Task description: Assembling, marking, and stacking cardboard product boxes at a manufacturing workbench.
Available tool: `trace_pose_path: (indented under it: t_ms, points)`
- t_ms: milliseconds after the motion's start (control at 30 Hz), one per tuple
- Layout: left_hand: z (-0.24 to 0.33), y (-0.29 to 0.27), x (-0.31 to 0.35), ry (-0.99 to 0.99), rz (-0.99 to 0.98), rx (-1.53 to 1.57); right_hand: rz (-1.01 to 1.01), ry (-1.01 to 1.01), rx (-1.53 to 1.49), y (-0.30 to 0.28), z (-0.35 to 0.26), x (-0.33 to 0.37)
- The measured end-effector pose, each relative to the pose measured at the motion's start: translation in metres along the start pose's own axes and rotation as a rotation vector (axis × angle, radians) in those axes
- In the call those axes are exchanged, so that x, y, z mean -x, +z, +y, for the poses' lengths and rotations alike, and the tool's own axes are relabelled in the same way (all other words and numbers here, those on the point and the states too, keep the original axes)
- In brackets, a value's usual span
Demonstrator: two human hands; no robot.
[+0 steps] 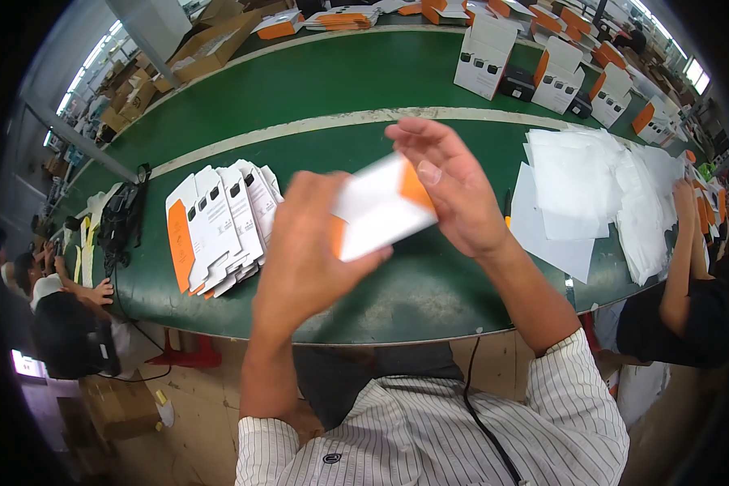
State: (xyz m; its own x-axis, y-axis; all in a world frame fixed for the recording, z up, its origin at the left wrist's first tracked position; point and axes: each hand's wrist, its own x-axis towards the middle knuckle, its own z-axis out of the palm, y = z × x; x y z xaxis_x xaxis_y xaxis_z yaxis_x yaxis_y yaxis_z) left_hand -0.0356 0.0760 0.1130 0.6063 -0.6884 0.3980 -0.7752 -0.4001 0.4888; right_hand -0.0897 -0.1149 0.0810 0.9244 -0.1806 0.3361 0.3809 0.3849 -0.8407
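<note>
A white and orange carton (378, 206) is held up over the green table, slightly blurred by motion. My left hand (301, 247) grips its left end, with the thumb below and the fingers over the top. My right hand (460, 190) is at the carton's orange right end, palm turned towards it and fingers stretched out; whether the thumb touches the edge, I cannot tell. Left of my left hand lies a pile of flattened white and orange cartons (223, 219), printed with small black devices.
White sheets and thin bags (579, 186) are heaped to the right, beside a co-worker's arm (682, 243). Standing open cartons (486, 58) and black devices (517, 83) line the far right. Black cables (121, 219) lie at left near another person (69, 324). A pale strip (300, 123) crosses the green table.
</note>
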Motion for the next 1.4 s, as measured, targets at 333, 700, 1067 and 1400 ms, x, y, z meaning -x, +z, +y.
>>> trace_pose_path:
  t_ms: [333,700,1067,1400]
  points:
    - [-0.031,0.031,0.01,-0.34,0.156,0.926,-0.186,0.262,0.044,-0.006,0.017,-0.049]
    - [-0.143,-0.07,0.093,-0.414,-0.367,-0.522,0.683,0.057,1.246,-0.277,0.082,-0.196]
    - [-0.072,-0.102,0.065,-0.11,-0.033,-0.908,-0.156,-0.303,1.148,-0.079,0.033,-0.057]
    - [0.045,-0.015,0.017,0.227,0.279,-0.267,-0.19,-0.068,0.526,-0.017,-0.011,0.035]
